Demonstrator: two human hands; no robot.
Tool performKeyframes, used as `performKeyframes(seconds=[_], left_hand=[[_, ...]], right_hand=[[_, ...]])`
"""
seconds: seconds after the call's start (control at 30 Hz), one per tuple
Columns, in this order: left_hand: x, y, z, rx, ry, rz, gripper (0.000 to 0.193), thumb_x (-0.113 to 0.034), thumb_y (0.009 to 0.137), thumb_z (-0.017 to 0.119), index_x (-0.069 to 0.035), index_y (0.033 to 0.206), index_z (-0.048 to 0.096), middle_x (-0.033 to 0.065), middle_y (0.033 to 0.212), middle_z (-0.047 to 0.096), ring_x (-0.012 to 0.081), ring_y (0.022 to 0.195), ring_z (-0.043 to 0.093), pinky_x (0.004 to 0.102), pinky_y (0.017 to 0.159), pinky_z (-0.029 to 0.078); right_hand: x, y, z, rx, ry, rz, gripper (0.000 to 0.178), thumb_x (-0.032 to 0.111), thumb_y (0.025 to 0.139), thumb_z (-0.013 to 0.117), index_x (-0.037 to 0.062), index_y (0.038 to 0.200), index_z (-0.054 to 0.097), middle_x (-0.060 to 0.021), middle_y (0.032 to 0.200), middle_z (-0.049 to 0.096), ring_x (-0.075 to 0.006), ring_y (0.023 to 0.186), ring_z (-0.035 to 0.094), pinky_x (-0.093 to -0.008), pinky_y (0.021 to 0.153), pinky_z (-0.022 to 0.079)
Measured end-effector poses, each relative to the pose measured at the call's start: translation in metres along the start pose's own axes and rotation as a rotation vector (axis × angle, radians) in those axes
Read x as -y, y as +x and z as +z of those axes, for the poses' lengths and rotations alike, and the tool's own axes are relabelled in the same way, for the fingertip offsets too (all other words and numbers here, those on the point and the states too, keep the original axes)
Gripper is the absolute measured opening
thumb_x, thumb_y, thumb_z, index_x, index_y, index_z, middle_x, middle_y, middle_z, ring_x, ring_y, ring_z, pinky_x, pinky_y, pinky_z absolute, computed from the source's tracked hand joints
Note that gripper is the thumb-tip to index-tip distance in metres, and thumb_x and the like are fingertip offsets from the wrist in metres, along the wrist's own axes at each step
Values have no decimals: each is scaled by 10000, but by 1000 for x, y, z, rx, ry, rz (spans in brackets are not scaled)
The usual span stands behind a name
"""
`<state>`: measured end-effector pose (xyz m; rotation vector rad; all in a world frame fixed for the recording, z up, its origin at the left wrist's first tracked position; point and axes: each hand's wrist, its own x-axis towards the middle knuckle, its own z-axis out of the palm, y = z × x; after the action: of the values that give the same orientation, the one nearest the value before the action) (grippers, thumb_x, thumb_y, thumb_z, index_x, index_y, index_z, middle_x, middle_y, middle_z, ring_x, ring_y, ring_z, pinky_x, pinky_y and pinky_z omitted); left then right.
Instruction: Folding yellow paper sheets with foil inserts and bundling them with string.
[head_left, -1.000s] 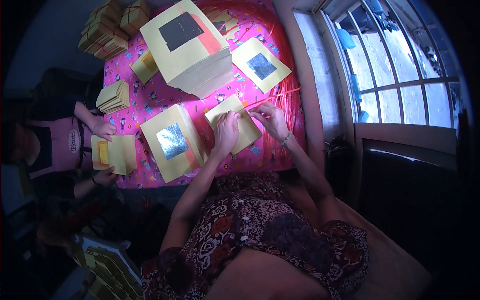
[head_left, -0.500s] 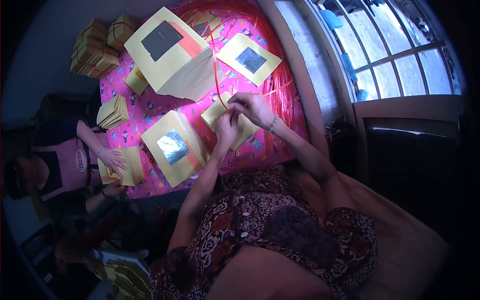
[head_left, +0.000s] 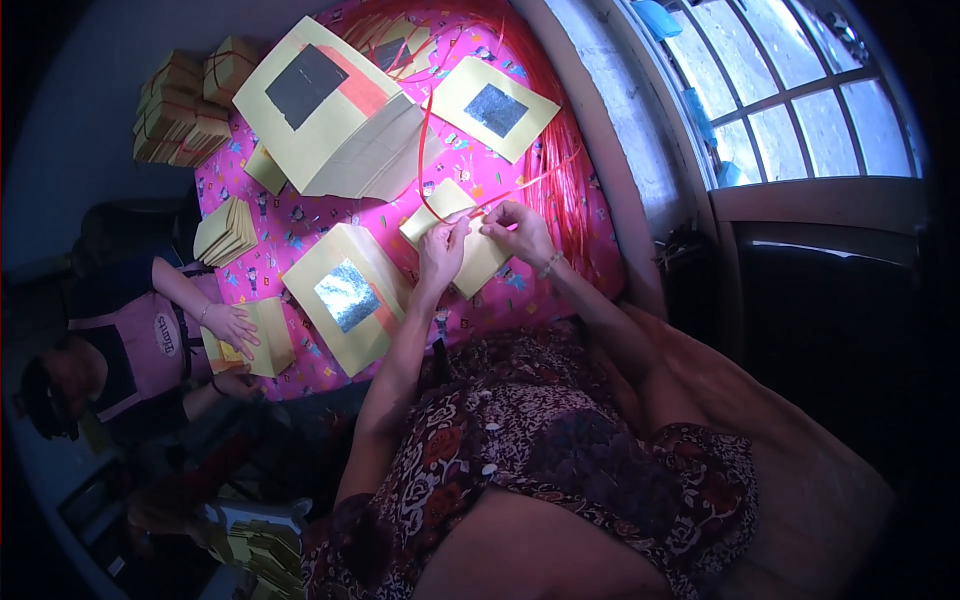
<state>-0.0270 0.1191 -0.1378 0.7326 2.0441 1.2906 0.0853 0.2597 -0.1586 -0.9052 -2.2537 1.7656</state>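
Observation:
A stack of yellow paper envelopes or bags lies under my hands near the table's right side. Across it runs a thin red plastic string, which rises in a loop toward the far side. My left hand is closed on the string over the stack's left part. Just to its right, my right hand pinches the string between thumb and fingertips. A short red end sticks out beyond that hand. Any knot between the fingers is too small to make out.
Tall yellow stacks and another stack stand on the pink patterned tablecloth. Loose red strings trail down the right edge. Tied bundles are piled far left. A co-worker's hand presses yellow paper at left.
My hands were close together over the stack and have drawn apart, the right one moving right and slightly nearer. The red string has shifted with them. The co-worker's hands have moved slightly.

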Motion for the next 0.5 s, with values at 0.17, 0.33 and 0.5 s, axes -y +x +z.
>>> performKeyframes(seconds=[0.17, 0.33, 0.5], left_hand=[[2, 3, -2, 0, -25, 10, 307, -239, 994, 504, -69, 1202, 654, 69, 885, 716, 102, 797, 667, 250, 717, 494], [-7, 3, 1, -15, 2, -25, 308, -252, 987, 526, -73, 1197, 661, 51, 869, 715, 96, 779, 661, 245, 707, 494], [-22, 0, 5, -13, 37, -85, 292, -247, 980, 545, -75, 1179, 674, 39, 866, 715, 89, 758, 656, 244, 700, 498]], right_hand=[[-6, 17, -4, -53, 97, -50, 303, 187, 821, 733, 9, 1045, 633, -72, 902, 687, -165, 793, 669, -311, 738, 538], [-17, 25, 7, 109, 336, 208, 245, 160, 842, 704, 17, 1032, 648, -56, 912, 688, -151, 770, 657, -297, 729, 534], [-19, 33, 2, 171, 686, 479, 166, 118, 847, 682, 53, 999, 662, -34, 907, 680, -142, 782, 647, -286, 723, 524]])
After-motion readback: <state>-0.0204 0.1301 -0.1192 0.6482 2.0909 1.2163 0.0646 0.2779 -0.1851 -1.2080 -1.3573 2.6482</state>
